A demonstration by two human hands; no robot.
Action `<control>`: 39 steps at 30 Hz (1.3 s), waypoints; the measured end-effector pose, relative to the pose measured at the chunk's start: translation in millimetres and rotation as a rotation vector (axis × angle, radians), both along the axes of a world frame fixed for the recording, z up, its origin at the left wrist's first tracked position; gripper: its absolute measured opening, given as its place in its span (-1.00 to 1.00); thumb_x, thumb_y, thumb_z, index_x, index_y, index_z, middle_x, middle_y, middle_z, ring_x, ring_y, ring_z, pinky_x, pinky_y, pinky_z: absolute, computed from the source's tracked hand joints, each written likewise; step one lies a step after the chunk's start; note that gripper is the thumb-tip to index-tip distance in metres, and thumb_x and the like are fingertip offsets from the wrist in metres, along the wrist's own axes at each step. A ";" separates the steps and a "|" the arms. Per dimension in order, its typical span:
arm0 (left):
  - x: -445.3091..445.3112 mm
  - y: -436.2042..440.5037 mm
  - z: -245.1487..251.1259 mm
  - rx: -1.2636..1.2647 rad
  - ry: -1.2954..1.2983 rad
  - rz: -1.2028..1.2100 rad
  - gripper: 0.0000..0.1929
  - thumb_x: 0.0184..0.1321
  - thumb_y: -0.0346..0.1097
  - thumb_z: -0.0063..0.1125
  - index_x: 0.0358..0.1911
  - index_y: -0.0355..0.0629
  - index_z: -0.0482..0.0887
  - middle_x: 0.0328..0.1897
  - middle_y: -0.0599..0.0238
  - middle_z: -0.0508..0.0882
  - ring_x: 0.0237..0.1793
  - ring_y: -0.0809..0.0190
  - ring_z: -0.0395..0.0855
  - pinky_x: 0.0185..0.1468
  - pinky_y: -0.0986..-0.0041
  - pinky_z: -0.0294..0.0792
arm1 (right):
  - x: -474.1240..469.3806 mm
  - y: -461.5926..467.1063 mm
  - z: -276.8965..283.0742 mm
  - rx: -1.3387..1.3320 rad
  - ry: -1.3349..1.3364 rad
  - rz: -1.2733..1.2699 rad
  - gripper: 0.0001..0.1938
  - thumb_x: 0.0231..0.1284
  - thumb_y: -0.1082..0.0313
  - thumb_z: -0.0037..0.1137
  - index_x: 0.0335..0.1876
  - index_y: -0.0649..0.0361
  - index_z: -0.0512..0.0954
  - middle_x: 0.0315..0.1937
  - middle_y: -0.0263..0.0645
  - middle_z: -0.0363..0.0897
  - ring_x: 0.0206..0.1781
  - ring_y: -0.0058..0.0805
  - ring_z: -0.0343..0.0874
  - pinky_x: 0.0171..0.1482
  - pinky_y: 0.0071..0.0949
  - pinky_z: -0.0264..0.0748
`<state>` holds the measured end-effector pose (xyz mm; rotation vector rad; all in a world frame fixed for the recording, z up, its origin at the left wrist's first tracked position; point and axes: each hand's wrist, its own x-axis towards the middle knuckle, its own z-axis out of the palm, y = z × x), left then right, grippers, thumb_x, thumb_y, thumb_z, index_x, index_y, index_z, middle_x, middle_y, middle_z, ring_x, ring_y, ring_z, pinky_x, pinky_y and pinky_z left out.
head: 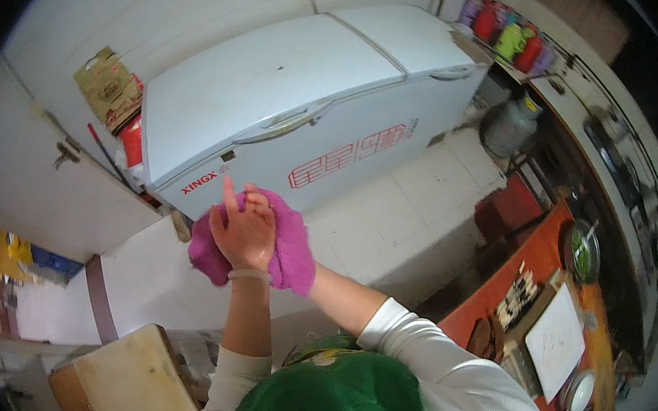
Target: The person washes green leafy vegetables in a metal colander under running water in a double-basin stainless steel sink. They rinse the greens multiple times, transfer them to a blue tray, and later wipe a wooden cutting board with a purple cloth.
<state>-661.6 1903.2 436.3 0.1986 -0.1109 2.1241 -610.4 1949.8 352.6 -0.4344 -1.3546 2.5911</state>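
Palm up, my left hand (248,234) lies against a pink-purple cloth (295,247). Its index finger is extended, the thumb stands apart and the other fingers curl a little; the palm looks wet. A pale bracelet (250,274) circles the left wrist. My right forearm (345,300) runs into the cloth from the right. The cloth covers my right hand, which holds it up behind the left hand. Both hands are in mid-air in front of a white chest freezer (282,78) with its lids down. Below them is my green apron (338,395).
At right, an orange-red table (508,265) carries a white cutting board (555,344), a bowl of greens (584,253) and dishes. Beyond it are a gas cylinder (511,129) and a counter with vacuum flasks (506,37). A wooden-edged board (130,374) is lower left, a door (58,175) left.
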 end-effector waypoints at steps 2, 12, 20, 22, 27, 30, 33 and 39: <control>-23.8 16.3 2.9 0.013 0.012 0.114 -0.51 0.15 0.00 -0.24 0.17 0.11 0.19 -0.02 0.15 0.34 -0.15 0.15 0.36 -0.14 0.41 0.30 | -24.3 9.7 5.8 -0.023 0.024 0.073 -0.54 -0.04 0.21 0.03 0.00 0.23 0.28 -0.16 -0.15 0.44 -0.11 -0.31 0.43 -0.03 -0.38 0.34; -124.0 129.5 24.8 -0.550 -0.064 0.726 -0.81 -0.01 -0.33 -0.05 -0.27 -0.10 0.44 -0.55 0.41 0.44 -0.57 0.39 0.36 -0.52 0.57 0.23 | -68.1 82.5 73.3 -0.485 0.085 0.268 -0.56 -0.02 0.28 0.03 0.00 0.25 0.28 -0.19 -0.13 0.44 -0.16 -0.30 0.46 -0.02 -0.38 0.38; -173.2 135.5 -1.4 -1.348 0.927 1.452 -0.83 -0.07 -0.51 -0.09 -0.35 -0.23 0.49 -0.42 0.31 0.47 -0.49 0.33 0.42 -0.41 0.53 0.27 | -96.3 92.6 65.9 -0.564 0.057 0.383 -0.54 0.02 0.09 0.03 -0.04 0.26 0.30 -0.18 -0.16 0.42 -0.13 -0.33 0.42 -0.05 -0.36 0.36; -185.8 127.4 0.0 -1.635 1.388 1.646 -0.83 -0.11 -0.49 -0.03 -0.37 -0.23 0.50 -0.41 0.28 0.48 -0.44 0.27 0.43 -0.35 0.46 0.28 | -108.4 83.7 65.3 -0.438 0.074 0.339 -0.58 0.05 0.14 0.01 -0.07 0.29 0.32 -0.22 -0.23 0.43 -0.19 -0.47 0.41 -0.11 -0.46 0.36; -199.5 101.3 -16.5 -2.049 0.957 1.460 -0.84 -0.18 -0.43 0.02 -0.43 -0.20 0.53 -0.36 0.27 0.51 -0.38 0.12 0.46 -0.21 0.30 0.26 | -152.7 75.6 54.7 0.062 0.187 0.235 -0.73 0.13 0.21 -0.07 -0.20 0.26 0.41 -0.29 -0.34 0.43 -0.26 -0.59 0.38 -0.22 -0.52 0.34; -212.6 60.0 -82.2 -2.528 1.522 1.317 -0.85 -0.09 -0.32 -0.03 -0.41 -0.12 0.54 -0.31 0.28 0.50 -0.25 0.14 0.44 -0.16 0.24 0.23 | -187.0 59.7 73.8 -0.071 0.158 0.245 -0.73 0.18 0.20 -0.16 -0.19 0.26 0.41 -0.30 -0.27 0.44 -0.26 -0.54 0.39 -0.13 -0.51 0.32; -190.7 63.4 -60.6 -2.583 1.804 1.115 -0.77 -0.02 -0.23 -0.10 -0.29 -0.11 0.51 -0.22 0.24 0.46 -0.13 0.17 0.42 -0.19 0.24 0.22 | -237.1 79.6 23.5 -0.596 0.231 0.635 -0.67 0.23 0.17 -0.25 -0.03 0.24 0.33 0.00 -0.16 0.35 0.01 -0.32 0.36 0.06 -0.41 0.26; -215.9 -17.6 -71.6 -2.336 1.951 1.478 -0.65 -0.06 -0.23 -0.08 -0.15 -0.16 0.44 -0.10 0.14 0.43 -0.07 0.05 0.37 -0.07 0.19 0.23 | -284.7 16.6 19.0 -0.586 -0.004 0.678 -0.66 0.25 0.15 -0.31 -0.03 0.23 0.32 -0.01 -0.16 0.33 0.00 -0.32 0.34 0.07 -0.41 0.25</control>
